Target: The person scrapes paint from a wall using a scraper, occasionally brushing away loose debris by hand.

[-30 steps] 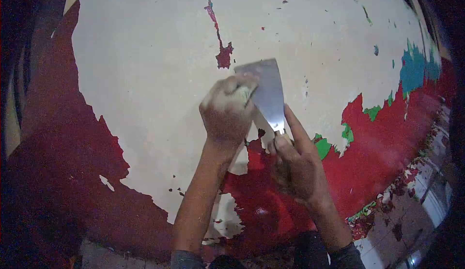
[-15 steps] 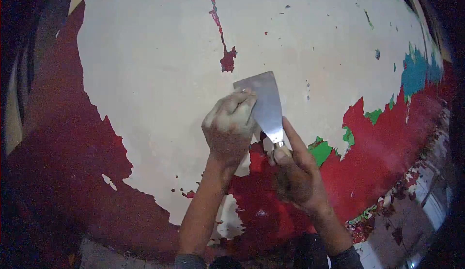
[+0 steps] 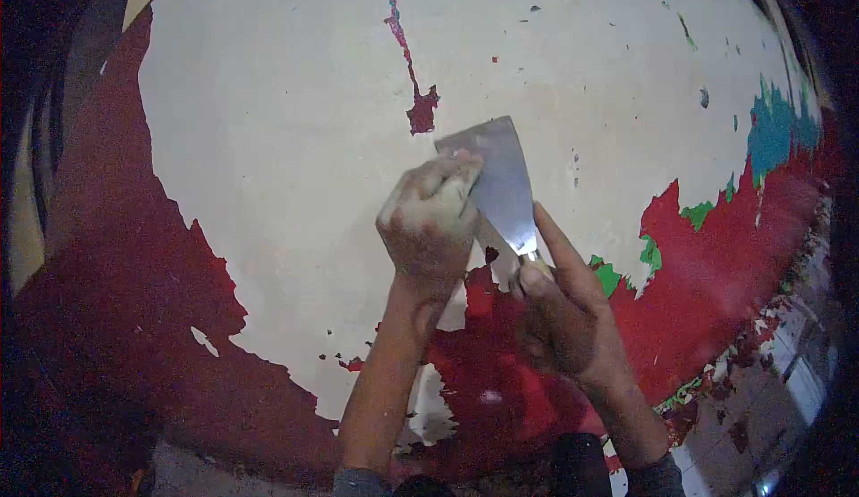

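Note:
A wide metal scraper (image 3: pixel 503 175) is held up in front of a whitish surface (image 3: pixel 268 121) with ragged dark red paint (image 3: pixel 116 291) around its lower part. My right hand (image 3: pixel 568 318) grips its handle, with the index finger stretched along the blade's right side. My left hand (image 3: pixel 429 215) is closed at the blade's left edge, fingertips against the metal near the upper corner. Whether it pinches the blade or some small bit is hidden. Just above the blade's left corner is a dark red patch (image 3: pixel 422 110) with a thin streak rising from it.
Green paint (image 3: pixel 608 279) borders the red on the right, and a teal patch (image 3: pixel 769 135) lies at the far right. Paint flakes (image 3: pixel 684 399) are scattered along the lower right edge, by the tiled floor (image 3: pixel 805 385).
Both hands and the scraper have shifted slightly right in the view, and the blade's top edge sits a little higher. My left hand remains closed by the blade.

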Motion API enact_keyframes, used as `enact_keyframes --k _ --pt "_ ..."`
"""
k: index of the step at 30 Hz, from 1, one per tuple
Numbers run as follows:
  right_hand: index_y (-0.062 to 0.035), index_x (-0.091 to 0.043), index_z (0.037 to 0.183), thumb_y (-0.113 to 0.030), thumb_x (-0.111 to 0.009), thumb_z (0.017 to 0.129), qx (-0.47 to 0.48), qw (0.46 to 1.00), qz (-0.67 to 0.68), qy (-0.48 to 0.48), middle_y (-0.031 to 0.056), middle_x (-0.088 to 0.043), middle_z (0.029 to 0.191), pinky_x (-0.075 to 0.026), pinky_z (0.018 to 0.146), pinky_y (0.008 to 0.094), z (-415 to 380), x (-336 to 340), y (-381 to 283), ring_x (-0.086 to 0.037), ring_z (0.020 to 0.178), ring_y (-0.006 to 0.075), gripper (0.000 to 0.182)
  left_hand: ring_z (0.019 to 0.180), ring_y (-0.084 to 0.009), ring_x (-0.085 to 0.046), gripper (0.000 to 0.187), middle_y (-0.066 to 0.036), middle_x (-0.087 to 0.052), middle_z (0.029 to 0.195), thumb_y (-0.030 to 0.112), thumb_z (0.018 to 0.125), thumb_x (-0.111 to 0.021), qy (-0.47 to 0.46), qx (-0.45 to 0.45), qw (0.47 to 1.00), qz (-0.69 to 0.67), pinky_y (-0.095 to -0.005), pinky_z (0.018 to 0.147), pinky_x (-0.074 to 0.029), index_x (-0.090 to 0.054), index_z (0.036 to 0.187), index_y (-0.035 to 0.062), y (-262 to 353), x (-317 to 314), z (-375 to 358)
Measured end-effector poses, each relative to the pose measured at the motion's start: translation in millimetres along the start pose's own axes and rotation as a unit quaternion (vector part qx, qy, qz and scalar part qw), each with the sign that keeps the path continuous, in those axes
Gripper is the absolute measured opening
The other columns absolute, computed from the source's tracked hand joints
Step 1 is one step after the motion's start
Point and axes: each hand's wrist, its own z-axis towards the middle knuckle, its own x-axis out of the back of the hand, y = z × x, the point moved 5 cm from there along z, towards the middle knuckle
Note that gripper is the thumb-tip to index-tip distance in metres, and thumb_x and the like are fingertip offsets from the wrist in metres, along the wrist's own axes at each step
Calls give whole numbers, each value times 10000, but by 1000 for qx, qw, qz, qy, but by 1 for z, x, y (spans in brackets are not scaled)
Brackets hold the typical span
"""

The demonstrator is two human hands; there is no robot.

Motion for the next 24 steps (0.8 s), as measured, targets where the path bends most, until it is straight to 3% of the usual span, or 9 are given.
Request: enact_keyframes --k 3,6,12,15,18,21,23,24 --pt "-59 -180 1404 -153 -422 894 32 999 -38 12 25 -516 791 -325 410 187 19 -3 3 -374 488 32 572 818 -219 -620 275 -43 -649 873 41 604 -608 15 -6 1000 13 -338 673 -508 -685 858 110 -5 -2 8" --pt "-57 -177 1405 -151 -425 894 -36 999 -9 -19 6 -491 763 -341 444 188 4 4 -3 -384 532 37 576 800 -225 -618 281 -52 -649 876 50 604 -605 8 -14 999 28 -344 667 -504 -684 869 106 -4 -2 4" --pt "-51 -180 1403 -129 -415 897 -8 999 -42 -16 9 -498 766 -346 455 183 20 -4 -10 -395 548 42 563 794 -220 -622 249 -51 -650 886 52 618 -618 -8 -3 998 63 -341 649 -506 -690 850 108 -4 3 17" --pt "-60 -196 1401 -121 -412 893 4 999 31 -42 15 -502 768 -351 461 180 7 3 8 -399 548 44 556 781 -207 -643 310 -55 -665 871 13 618 -592 5 -31 999 31 -315 686 -514 -702 871 154 -2 0 -1" --pt "-66 -212 1399 -122 -413 882 81 990 -118 -14 10 -497 760 -351 451 181 29 -10 -7 -388 536 39 557 788 -206 -648 298 -58 -666 860 4 621 -591 36 -12 999 33 -315 708 -515 -701 865 137 -11 2 20" --pt "-65 -222 1397 -115 -412 869 25 993 -115 9 8 -497 762 -347 436 181 19 -4 -15 -386 530 30 563 783 -209 -640 284 -53 -658 859 15 611 -598 5 -12 999 29 -320 685 -514 -691 858 120 -4 6 18" --pt "-28 -222 1386 -148 -425 874 39 995 -88 -4 23 -499 766 -381 488 217 16 1 2 -421 569 65 564 803 -205 -626 245 -42 -641 869 29 613 -620 10 -42 999 14 -325 652 -511 -680 841 97 -2 1 1" --pt "-29 -217 1388 -148 -426 873 31 997 -74 -4 22 -497 766 -380 483 218 16 0 2 -421 563 66 568 799 -213 -627 255 -46 -643 865 25 612 -621 1 -4 1000 31 -326 662 -511 -682 849 98 -5 1 3"
